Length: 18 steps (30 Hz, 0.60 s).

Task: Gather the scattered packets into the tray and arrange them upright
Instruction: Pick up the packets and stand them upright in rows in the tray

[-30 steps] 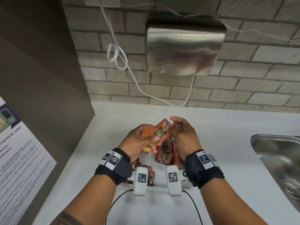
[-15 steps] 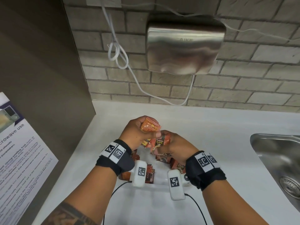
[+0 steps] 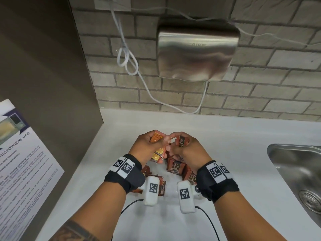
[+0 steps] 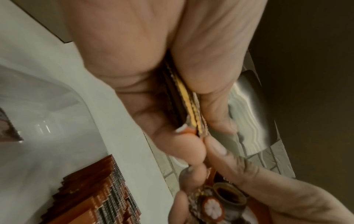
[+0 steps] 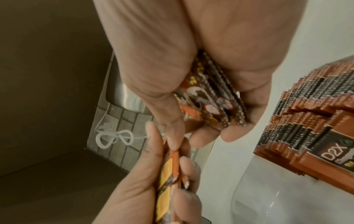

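Both hands hover close together over the tray (image 3: pixel 169 193), a pale translucent container on the white surface (image 3: pixel 234 136). The left hand (image 3: pixel 147 146) is curled round a small stack of orange packets (image 3: pixel 157 138), thumb and fingers clamping them edge-on, as the left wrist view shows. The right hand (image 3: pixel 186 150) grips its own bunch of dark D2X packets (image 3: pixel 181 141), roughly 3 or 4 fanned between thumb and fingers in the right wrist view. The fingertips of the 2 hands touch or nearly touch, so a sorting or passing step looks to be in hand.

Below them, rows of packets (image 5: pixel 310 121) already stand upright in the tray, packed edge to edge.

Risks from here, as I judge them:
- The right bunch is fanned, not squared. Loosening the grip to pass one across could let the rest slide out.
- The slick foil packets in the left hand are held only by their edges and could slip.
- Lowering either bunch carelessly could knock the standing rows over.
- The sink (image 3: pixel 295 171) lies to the right, well apart from the tray, so a dropped packet reaching it seems unlikely.
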Each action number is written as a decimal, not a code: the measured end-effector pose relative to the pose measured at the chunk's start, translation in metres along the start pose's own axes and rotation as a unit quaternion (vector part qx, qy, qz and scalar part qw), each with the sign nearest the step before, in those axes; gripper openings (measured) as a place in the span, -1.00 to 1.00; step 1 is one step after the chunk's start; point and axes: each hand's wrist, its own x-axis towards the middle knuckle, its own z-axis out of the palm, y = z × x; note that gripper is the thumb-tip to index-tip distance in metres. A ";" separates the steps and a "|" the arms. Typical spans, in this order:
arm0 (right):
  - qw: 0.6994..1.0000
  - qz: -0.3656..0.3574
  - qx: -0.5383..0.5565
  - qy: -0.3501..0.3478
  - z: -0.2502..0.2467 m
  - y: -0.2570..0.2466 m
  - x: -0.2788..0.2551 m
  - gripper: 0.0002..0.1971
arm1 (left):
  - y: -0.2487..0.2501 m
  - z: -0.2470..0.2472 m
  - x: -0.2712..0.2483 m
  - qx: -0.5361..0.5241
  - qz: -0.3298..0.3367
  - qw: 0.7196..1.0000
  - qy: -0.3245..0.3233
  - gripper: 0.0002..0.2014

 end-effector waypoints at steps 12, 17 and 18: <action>0.993 -0.062 0.043 0.086 -0.006 -0.010 -0.004 -0.88 | 0.004 0.000 -0.002 -0.040 -0.065 0.997 0.019 -0.46; 0.937 -0.273 -0.193 0.105 -0.002 -0.004 -0.006 -0.79 | 0.010 -0.002 -0.001 -0.168 -0.094 0.981 0.037 -0.71; 0.930 -0.282 -0.216 0.090 -0.001 0.001 -0.006 -0.76 | 0.009 -0.002 0.000 -0.164 -0.084 0.982 0.036 -0.82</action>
